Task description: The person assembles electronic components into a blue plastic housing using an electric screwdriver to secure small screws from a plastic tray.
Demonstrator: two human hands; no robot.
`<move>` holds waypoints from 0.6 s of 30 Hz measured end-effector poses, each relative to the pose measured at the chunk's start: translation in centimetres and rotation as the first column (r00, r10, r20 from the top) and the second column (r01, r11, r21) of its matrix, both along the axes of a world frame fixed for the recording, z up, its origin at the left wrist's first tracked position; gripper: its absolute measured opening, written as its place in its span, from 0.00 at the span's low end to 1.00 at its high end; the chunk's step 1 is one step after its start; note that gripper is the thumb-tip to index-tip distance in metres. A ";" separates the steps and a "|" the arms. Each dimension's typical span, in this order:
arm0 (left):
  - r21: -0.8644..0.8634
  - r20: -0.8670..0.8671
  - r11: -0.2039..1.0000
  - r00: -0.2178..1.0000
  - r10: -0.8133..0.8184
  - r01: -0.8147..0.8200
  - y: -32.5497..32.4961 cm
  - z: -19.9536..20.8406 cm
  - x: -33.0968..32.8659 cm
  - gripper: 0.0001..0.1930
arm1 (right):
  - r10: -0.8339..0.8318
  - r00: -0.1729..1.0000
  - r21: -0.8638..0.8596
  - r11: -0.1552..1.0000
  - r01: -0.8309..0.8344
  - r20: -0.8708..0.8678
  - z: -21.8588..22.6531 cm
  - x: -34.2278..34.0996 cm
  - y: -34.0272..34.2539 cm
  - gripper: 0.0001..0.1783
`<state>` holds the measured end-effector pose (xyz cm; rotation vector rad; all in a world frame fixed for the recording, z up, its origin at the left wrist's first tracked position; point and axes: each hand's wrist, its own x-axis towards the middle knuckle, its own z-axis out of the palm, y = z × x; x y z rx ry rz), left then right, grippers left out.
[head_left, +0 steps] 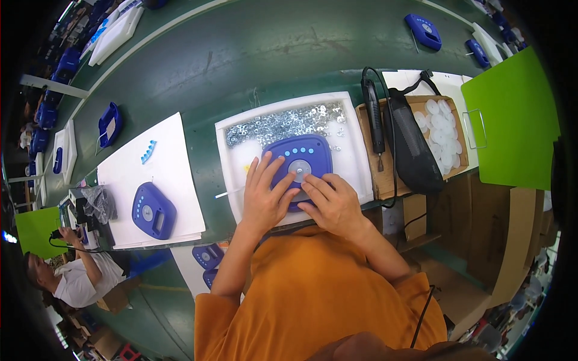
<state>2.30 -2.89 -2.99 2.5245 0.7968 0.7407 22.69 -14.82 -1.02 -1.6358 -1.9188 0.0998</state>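
Observation:
A blue plastic housing [318,144] with a row of light-blue dots and a clear round disc [296,165] lies in a white foam tray [224,174]. A small metal piece sits at the disc's centre. My left hand [265,195] rests on the housing's left side, fingers stretched and apart, its thumb towards the disc. My right hand [334,204] lies over the lower right, fingers spread, fingertips at the disc's lower edge. Whether a small part is under the fingertips is hidden. Many shiny metal nuts or washers [283,125] fill the tray's far side.
Right of the tray, a cardboard box [460,129] holds translucent discs [442,132], with a black electric screwdriver [373,117] and dark pouch [415,141] across it. Another blue housing [153,210] lies on white sheets [180,162] at left. A co-worker [90,274] sits far left.

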 end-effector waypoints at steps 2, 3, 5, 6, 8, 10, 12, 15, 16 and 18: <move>0.000 0.002 1.000 1.000 0.003 -0.003 0.0 0.0 0.0 0.19 | -0.004 1.000 0.006 1.000 0.004 -0.002 0.0 0.0 0.1 0.26; -0.001 0.002 1.000 1.000 0.003 -0.003 0.0 0.0 0.0 0.19 | -0.004 1.000 0.005 1.000 0.004 -0.003 -0.1 0.0 0.1 0.26; 0.004 0.006 1.000 1.000 -0.001 0.001 0.1 -0.1 0.1 0.19 | -0.007 1.000 0.003 1.000 0.007 -0.006 0.0 0.1 0.2 0.26; 0.004 0.007 1.000 1.000 -0.002 0.002 0.1 -0.1 0.1 0.19 | -0.008 1.000 0.003 1.000 0.008 -0.005 0.0 0.1 0.2 0.26; 0.014 0.019 1.000 1.000 -0.014 0.013 0.0 0.0 0.2 0.19 | -0.003 1.000 0.000 1.000 0.003 -0.014 0.1 0.3 0.2 0.25; 0.048 -0.006 0.999 1.000 -0.017 0.017 0.0 0.0 0.2 0.18 | -0.001 1.000 -0.003 1.000 0.001 -0.025 0.4 0.2 0.3 0.23; 0.086 -0.023 0.996 1.000 -0.019 0.021 0.0 -0.1 0.2 0.17 | 0.001 1.000 -0.004 1.000 -0.001 -0.029 0.6 0.8 0.6 0.22; 0.119 -0.043 0.993 0.999 -0.005 0.011 -0.1 0.0 0.1 0.16 | 0.015 0.973 0.022 1.000 -0.011 -0.231 1.1 3.3 1.4 0.20; 0.112 -0.038 0.994 0.999 -0.005 0.009 -0.1 0.1 0.0 0.16 | -0.117 0.974 0.026 0.992 0.124 -0.193 1.3 4.9 1.8 0.19; 0.110 -0.031 0.994 0.999 -0.005 0.009 -0.1 0.2 0.0 0.16 | -0.363 0.931 0.046 0.930 0.364 -0.035 1.4 8.2 3.1 0.19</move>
